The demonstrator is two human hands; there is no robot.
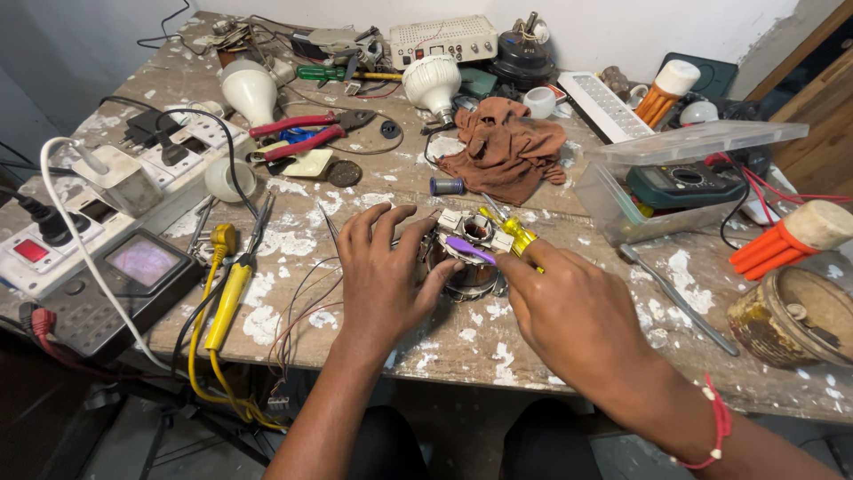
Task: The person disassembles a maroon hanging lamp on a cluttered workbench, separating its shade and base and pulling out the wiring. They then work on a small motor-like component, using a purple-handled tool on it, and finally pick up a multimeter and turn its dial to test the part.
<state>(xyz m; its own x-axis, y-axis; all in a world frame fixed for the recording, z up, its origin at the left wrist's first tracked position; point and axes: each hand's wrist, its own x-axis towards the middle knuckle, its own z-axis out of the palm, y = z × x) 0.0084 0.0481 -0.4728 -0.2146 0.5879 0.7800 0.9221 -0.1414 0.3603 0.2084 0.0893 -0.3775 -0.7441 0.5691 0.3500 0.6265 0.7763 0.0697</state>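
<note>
Hands meet over a round wound motor coil (468, 258) near the workbench (444, 342) front edge. Left hand (382, 280) rests spread fingers against the coil's side. Right hand (569, 311) pinches a yellow-handled screwdriver (514, 233), tip at the coil's white terminal block. Brown rag (506, 147) lies just behind.

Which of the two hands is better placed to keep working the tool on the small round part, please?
Probably the right hand: it already grips the yellow-handled tool, whose tip rests on the round part. The left hand lies flat beside the part, steadying it.
</note>
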